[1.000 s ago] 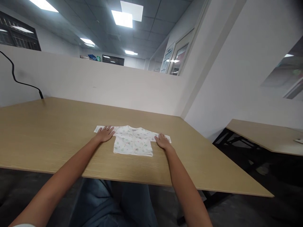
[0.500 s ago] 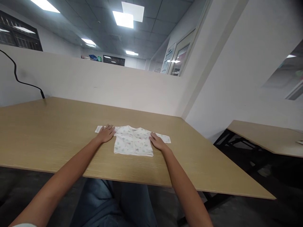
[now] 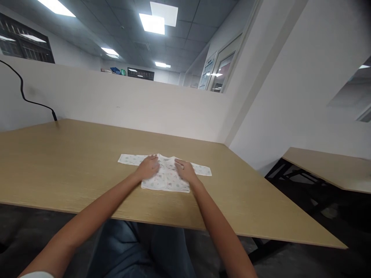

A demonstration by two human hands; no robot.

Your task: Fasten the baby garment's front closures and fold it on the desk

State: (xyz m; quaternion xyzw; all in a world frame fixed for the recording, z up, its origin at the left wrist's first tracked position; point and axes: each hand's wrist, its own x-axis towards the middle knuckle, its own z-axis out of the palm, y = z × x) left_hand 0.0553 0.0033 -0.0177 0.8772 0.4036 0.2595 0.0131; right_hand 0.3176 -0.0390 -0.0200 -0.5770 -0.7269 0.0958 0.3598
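A small white baby shirt [image 3: 166, 181] with a faint printed pattern lies flat on the wooden table [image 3: 87, 154], its sleeves stretched out to both sides. My left hand [image 3: 148, 167] rests on the left upper part of the shirt's body, fingers stretched out and slightly blurred. On the upper right part of the body lies my right hand [image 3: 185, 170], its fingers extended over the cloth. Between the two hands the neckline and the middle of the front show. The cloth under both palms is hidden.
A low white partition [image 3: 130, 100] runs along the table's far edge, meeting a wall at the right. A black cable [image 3: 37, 103] hangs down at the back left. Another table [image 3: 327, 166] stands off to the right.
Both hands have moved inward, from the sleeves and side of the shirt onto its upper body. The left sleeve now shows uncovered. The shirt lies in about the same place.
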